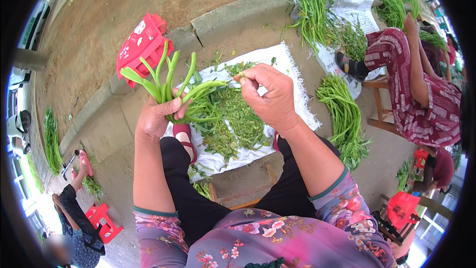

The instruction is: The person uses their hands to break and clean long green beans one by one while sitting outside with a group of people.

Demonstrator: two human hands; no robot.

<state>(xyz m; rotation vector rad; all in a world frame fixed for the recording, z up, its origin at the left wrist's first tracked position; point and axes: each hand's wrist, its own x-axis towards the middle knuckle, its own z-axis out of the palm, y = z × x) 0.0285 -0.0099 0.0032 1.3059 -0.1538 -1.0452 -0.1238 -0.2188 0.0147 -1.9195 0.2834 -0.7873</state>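
Note:
My left hand (161, 111) is wrapped round a bunch of thick green leafy-vegetable stems (163, 82), cut ends fanned upward and leaves hanging below. To its right, my right hand (265, 92) is closed in a pinch on a small bit of green stem (242, 76), close to the end of one stem that points right. Beneath both hands a white woven sack (290, 72) lies spread on the ground between my feet. A heap of loose leaves and short trimmings (240, 116) covers its middle.
A red bag (144, 44) sits by the stone kerb (243, 15). Bundles of long green stems (339, 111) lie to the right, with more on a sack (354, 7) beyond. Another person (421, 84) sits at right. At lower left are a person (74, 233) and a red stool (103, 223).

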